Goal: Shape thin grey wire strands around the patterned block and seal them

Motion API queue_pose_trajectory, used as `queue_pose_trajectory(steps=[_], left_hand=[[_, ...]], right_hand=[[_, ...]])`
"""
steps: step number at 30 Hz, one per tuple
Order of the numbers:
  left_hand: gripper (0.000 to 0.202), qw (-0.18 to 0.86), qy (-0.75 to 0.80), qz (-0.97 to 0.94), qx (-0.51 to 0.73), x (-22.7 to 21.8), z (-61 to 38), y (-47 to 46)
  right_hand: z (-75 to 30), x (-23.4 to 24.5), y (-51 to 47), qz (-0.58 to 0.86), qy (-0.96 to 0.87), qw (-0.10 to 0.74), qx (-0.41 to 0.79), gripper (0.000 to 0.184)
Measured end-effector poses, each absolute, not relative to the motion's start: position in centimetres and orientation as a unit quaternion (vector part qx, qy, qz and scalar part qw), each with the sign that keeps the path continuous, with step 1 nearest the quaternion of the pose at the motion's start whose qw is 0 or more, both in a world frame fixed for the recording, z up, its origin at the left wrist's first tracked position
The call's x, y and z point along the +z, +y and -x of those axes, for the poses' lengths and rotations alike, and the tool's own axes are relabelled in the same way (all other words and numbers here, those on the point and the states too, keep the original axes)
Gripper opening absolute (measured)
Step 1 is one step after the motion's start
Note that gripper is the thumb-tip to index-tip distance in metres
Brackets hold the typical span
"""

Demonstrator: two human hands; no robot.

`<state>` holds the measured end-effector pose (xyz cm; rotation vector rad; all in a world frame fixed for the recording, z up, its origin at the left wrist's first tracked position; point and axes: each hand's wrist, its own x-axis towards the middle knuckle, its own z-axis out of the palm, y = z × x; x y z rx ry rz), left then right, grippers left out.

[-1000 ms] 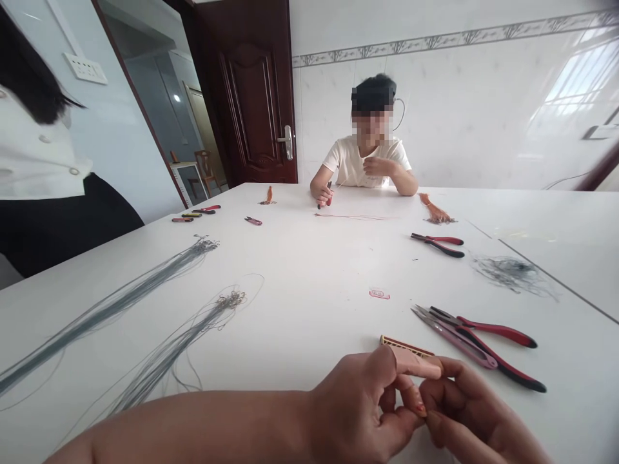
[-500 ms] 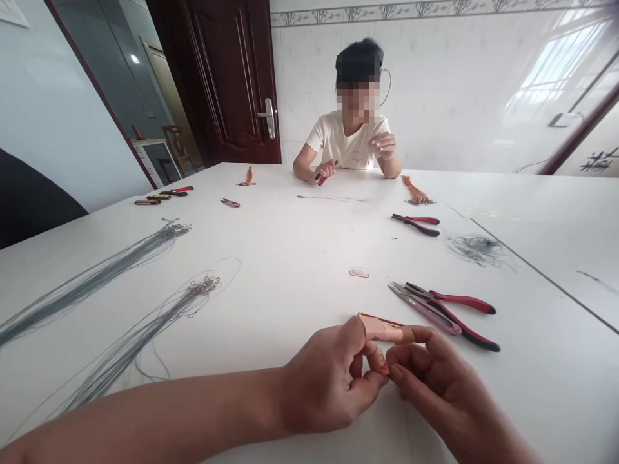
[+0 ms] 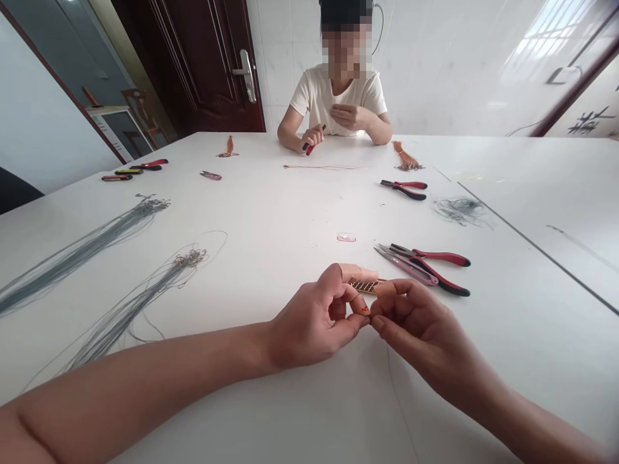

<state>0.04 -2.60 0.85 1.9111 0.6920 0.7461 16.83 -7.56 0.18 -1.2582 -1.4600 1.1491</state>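
My left hand (image 3: 314, 316) and my right hand (image 3: 420, 319) meet above the near side of the white table, thumb and fingers pinched on each. Their fingertips almost touch at something tiny and reddish-brown that is mostly hidden. From under my right thumb a thin thread (image 3: 391, 374) hangs towards the table's near edge. Pale tape (image 3: 358, 273) wraps my left index finger, and my right index finger is taped too. Just behind the fingers lies a small gold-brown framed piece with a beaded-looking pattern (image 3: 366, 286), partly covered by my hands.
Red-black pliers (image 3: 442, 258) and pink thread snips (image 3: 411, 264) lie beyond my right hand. More pliers (image 3: 406, 188) and a grey wire tangle (image 3: 461, 209) are farther back. Grey strand bundles (image 3: 159, 290) spread at left. Opposite sits a person (image 3: 336, 103) holding a red-black tool.
The view has tilted down, so things stand higher in it. My hands keep their pinch, and the hanging thread shows more clearly. The other person's raised hand has come down to the chest.
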Motion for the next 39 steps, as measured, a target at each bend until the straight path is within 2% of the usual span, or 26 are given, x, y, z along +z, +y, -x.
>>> queue_pose_trajectory(steps=[4, 8, 15, 22, 29, 35, 39], left_hand=[[0.035, 0.467, 0.262, -0.787, 0.306, 0.9, 0.0, -2.6], [0.036, 0.461, 0.248, -0.788, 0.324, 0.6, -0.1, -2.5], [0.04, 0.453, 0.249, -0.791, 0.326, 0.2, 0.1, -2.5], [0.039, 0.473, 0.274, -0.782, 0.299, 0.4, 0.0, -2.5], [0.037, 0.478, 0.273, -0.775, 0.311, 0.9, 0.0, -2.7], [0.038, 0.48, 0.286, -0.767, 0.315, 0.7, 0.0, -2.5], [0.036, 0.508, 0.308, -0.749, 0.292, 0.8, -0.1, -2.6]], right_hand=[[-16.7, 0.1, -7.6, 0.515, -0.557, 0.445, 0.475, 0.02], [-16.5, 0.4, -7.6, 0.511, -0.519, 0.468, 0.5, 0.023], [-16.6, 0.3, -7.5, 0.513, -0.519, 0.476, 0.491, 0.012], [-16.3, -0.5, -7.5, 0.506, -0.541, 0.463, 0.487, 0.013], [-16.9, 0.3, -7.7, 0.522, -0.48, 0.458, 0.536, 0.011], [-16.8, -0.1, -7.4, 0.502, -0.539, 0.452, 0.503, 0.01], [-16.4, -1.0, -7.5, 0.503, -0.587, 0.441, 0.456, 0.002]])
